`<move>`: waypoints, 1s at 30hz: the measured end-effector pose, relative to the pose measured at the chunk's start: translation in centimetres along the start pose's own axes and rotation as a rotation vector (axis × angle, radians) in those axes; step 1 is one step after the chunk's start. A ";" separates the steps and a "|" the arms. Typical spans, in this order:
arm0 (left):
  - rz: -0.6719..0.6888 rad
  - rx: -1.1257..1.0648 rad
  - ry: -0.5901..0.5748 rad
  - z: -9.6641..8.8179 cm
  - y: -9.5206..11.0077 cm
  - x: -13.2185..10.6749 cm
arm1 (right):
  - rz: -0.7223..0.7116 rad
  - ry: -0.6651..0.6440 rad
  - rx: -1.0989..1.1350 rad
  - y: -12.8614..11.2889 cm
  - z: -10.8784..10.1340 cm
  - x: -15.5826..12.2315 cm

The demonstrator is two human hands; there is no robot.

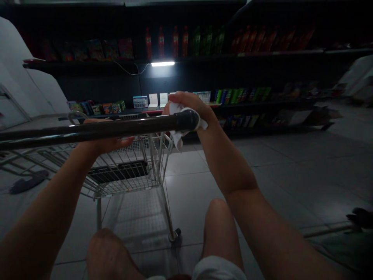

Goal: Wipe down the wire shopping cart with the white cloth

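Observation:
A wire shopping cart (pixel 125 171) stands in front of me with its dark handle bar (pixel 96 131) running across the view. My right hand (pixel 192 105) is closed on a white cloth (pixel 178 136) pressed over the bar's right end cap. My left hand (pixel 101 142) is wrapped round the bar near its middle, fingers curled underneath. My bare knees show at the bottom of the view.
Dark store shelves (pixel 233 58) at the back hold red and green bottles (pixel 175 41) and coloured packets, lit by one tube lamp (pixel 162 63). Grey tiled floor (pixel 291 175) spreads to the right. A dark slipper (pixel 27 184) lies at left, another dark object (pixel 361 217) at right.

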State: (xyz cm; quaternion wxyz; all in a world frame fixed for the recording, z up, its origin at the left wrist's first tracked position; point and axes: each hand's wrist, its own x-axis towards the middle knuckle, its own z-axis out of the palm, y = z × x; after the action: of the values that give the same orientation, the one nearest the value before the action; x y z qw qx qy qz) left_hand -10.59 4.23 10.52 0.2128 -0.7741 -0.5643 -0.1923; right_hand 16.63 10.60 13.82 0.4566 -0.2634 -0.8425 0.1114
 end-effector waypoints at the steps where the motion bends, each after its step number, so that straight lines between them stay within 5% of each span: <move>1: -0.010 0.071 -0.002 -0.3 -0.3 -0.3 | 0.044 -0.203 0.185 -1.0 -0.1 0.2; 3: -0.026 0.198 -0.004 -0.8 -1.0 -1.0 | 0.120 -0.384 0.452 -2.4 0.1 0.6; 7: -0.053 0.259 -0.001 -1.1 -3.2 -1.7 | 0.116 -0.352 0.543 -3.2 2.2 0.6; 9: -0.044 0.189 0.008 -0.9 -4.3 -1.9 | 0.095 -0.155 0.448 -2.6 4.1 -0.1; 12: 0.036 0.036 0.036 -0.8 -4.2 -1.9 | 0.090 0.317 0.359 -0.9 7.3 -1.6; 16: 0.291 -0.155 0.167 -1.1 0.0 -1.4 | 0.055 0.900 0.446 1.1 9.7 -3.2; 19: 0.359 -0.224 0.196 -0.8 4.1 -0.4 | -0.014 1.142 0.468 0.9 10.7 -4.5; 25: 0.297 -0.198 0.072 1.2 7.4 1.6 | -0.066 0.984 0.170 2.2 17.6 -9.4; 30: 0.177 -0.211 0.158 2.2 7.3 1.8 | 0.185 0.836 0.257 6.9 22.1 -14.4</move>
State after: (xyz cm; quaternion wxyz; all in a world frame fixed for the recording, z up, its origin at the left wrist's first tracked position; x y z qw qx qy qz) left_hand -2.96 4.91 8.84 0.1900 -0.8214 -0.4521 -0.2913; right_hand 7.12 9.66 -11.66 0.7752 -0.3011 -0.5376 0.1396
